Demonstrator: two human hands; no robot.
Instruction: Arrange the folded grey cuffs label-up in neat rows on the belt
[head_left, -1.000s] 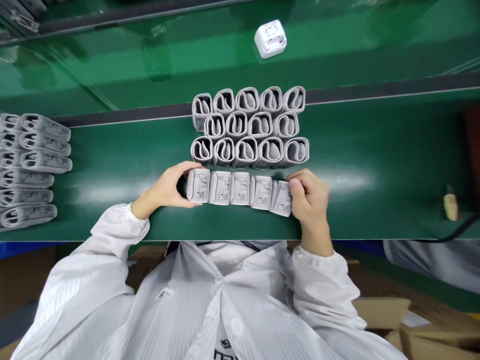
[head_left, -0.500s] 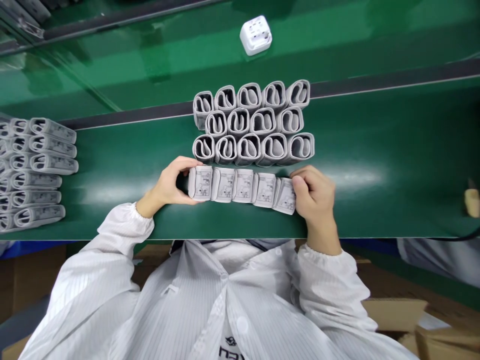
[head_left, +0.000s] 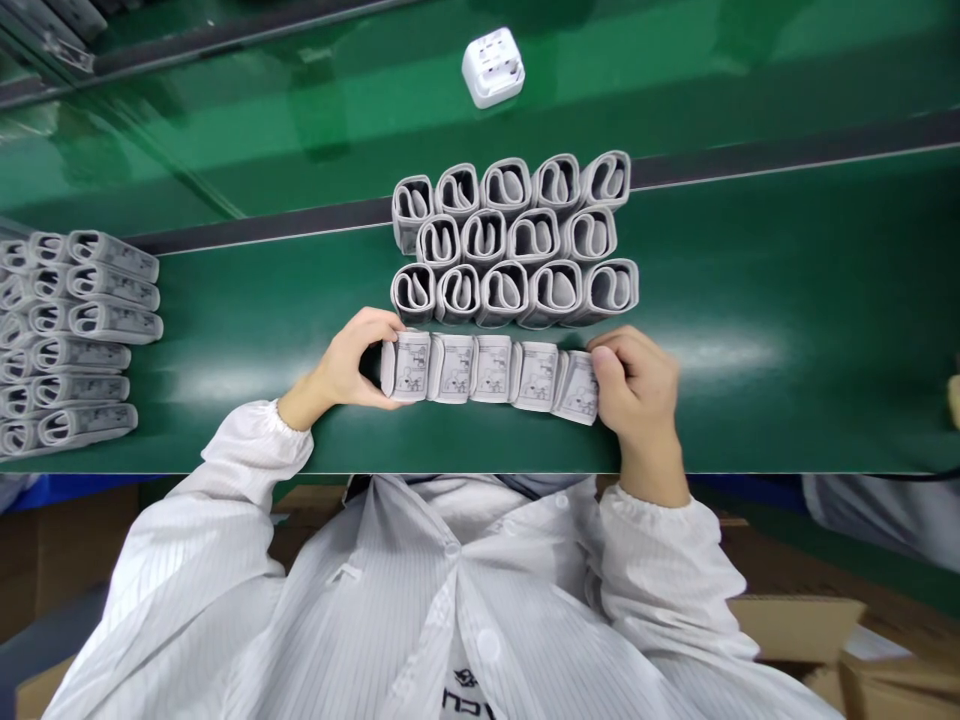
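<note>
A long green table crosses the whole view, its top smooth and glossy, with pale patches of light to either side. A dark strip runs along its far side, and beyond that lies a shinier green surface full of reflections. The person's white striped coat fills the near side, with open cartons below the table at right. Three rows of upright rolls stand mid-table, near the strip; a stack of more lies at the left end. Just nearer the person is a row of five, drawings facing up; whether it touches the table cannot be told. The left hand, thumb and fingers parted, grips its left end; the right hand, curled tighter, pinches the other. A white adapter sits on the far surface.
</note>
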